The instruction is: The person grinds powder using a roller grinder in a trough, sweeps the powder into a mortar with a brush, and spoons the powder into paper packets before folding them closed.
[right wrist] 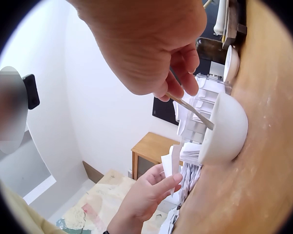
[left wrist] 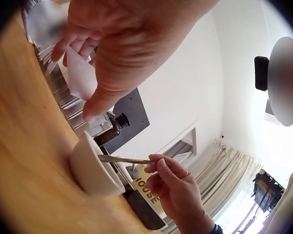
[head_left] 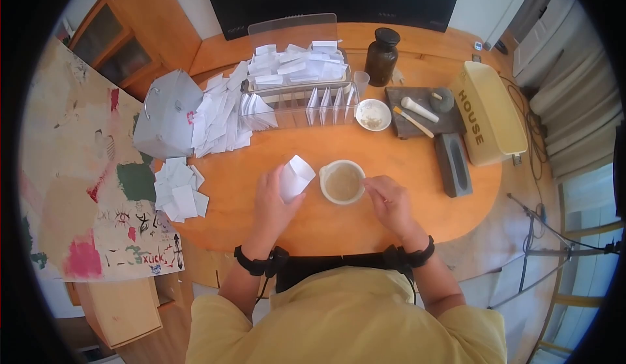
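My left hand (head_left: 267, 201) holds a folded white paper packet (head_left: 297, 178), with the thumb on the near side and the fingers behind it. Just right of the packet, a white spouted bowl (left wrist: 85, 168) stands on the table, with greyish-brown powder (head_left: 343, 184) inside. At the bowl's right rim, my right hand (head_left: 390, 204) pinches a thin metal spatula (left wrist: 124, 160) between thumb and fingertips. The spatula's flat end reaches over the rim into the bowl, as both wrist views show.
Folded papers (head_left: 222, 113) lie heaped at the left, beside a grey metal box (head_left: 166, 113). Behind the bowl stands a clear divided organizer (head_left: 297, 113) with packets. To the right are a small white dish (head_left: 373, 124), a pestle (head_left: 419, 109), a brush (head_left: 414, 122), a dark trough (head_left: 453, 165) and a yellow bin (head_left: 499, 116).
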### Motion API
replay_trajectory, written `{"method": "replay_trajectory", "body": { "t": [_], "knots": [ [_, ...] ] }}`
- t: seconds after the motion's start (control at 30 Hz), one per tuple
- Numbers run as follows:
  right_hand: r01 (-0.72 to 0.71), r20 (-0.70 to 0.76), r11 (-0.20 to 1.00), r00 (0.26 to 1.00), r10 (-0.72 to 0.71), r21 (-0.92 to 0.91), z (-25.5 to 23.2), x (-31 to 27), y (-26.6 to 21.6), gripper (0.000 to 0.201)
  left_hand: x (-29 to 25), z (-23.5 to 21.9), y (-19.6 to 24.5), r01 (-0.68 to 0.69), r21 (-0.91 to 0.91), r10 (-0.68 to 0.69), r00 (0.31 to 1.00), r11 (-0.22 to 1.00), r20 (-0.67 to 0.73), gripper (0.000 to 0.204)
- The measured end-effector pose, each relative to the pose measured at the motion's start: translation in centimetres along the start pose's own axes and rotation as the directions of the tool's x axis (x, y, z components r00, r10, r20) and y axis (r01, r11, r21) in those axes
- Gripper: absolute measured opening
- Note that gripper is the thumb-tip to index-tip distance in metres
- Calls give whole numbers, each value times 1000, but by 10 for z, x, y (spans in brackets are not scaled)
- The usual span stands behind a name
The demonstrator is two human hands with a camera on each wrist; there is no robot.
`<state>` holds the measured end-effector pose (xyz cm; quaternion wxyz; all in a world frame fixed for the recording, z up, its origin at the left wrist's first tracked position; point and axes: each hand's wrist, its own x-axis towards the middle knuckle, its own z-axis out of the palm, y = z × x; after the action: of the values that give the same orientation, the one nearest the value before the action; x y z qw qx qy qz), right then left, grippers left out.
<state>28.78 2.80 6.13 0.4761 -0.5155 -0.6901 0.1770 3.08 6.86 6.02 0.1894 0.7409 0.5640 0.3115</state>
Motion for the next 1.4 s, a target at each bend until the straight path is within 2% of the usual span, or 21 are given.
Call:
{"method": "replay_trajectory", "body": {
  "t": [0.17,0.27,0.37,0.47,0.57,0.67,0.77,0.87,1.07,1.13,1.2,1.27,1.4],
  "knots": [
    [91,7,977,996,-92,-193,-4,3,3,13,-2,0,-1,-29,-6,29,999,1000,-15,70],
    [68,16,956,998,-66,-284,-6,-5,-3,12,-3,-2,1,-7,-2,6,1000,1000,-15,70],
    [-9,31,975,999,17,-222,-5,-14,-11,11,-2,-2,0,8,-2,-8,1000,1000,-17,70],
    [-14,-58,979,998,2,-202,-3,-12,-14,11,-1,-3,1,1,-3,-1,1000,1000,-19,70],
    [14,-56,959,998,-31,-282,-5,-10,-13,12,-1,-2,2,-5,6,6,1000,1000,-20,70],
    [-1,27,948,1000,10,-317,-5,-11,-22,14,-2,-2,2,-5,15,5,1000,1000,-19,70],
    [-27,43,966,998,39,-256,3,-15,-23,11,-1,-3,3,-3,13,3,1000,1000,-18,69],
    [-145,-35,986,989,143,-76,11,-15,-20,8,-1,-4,5,4,2,-4,1000,1000,-16,69],
    [-177,-133,978,978,162,-110,10,-9,2,9,0,-4,5,-11,-5,11,1000,1000,-21,69],
    [-291,-139,957,947,288,4,10,-12,5,10,-1,-5,5,0,-8,0,1000,1000,-10,69],
    [-408,-98,907,903,418,106,10,-14,8,13,-2,-5,6,24,-3,-23,1000,1000,11,69],
    [-531,-13,826,840,543,187,11,-16,12,16,-2,-1,3,-34,-8,34,999,999,14,69],
    [-642,111,616,728,677,456,18,-15,17,18,-2,3,3,-59,-40,62,994,997,87,69]
  ]
}}
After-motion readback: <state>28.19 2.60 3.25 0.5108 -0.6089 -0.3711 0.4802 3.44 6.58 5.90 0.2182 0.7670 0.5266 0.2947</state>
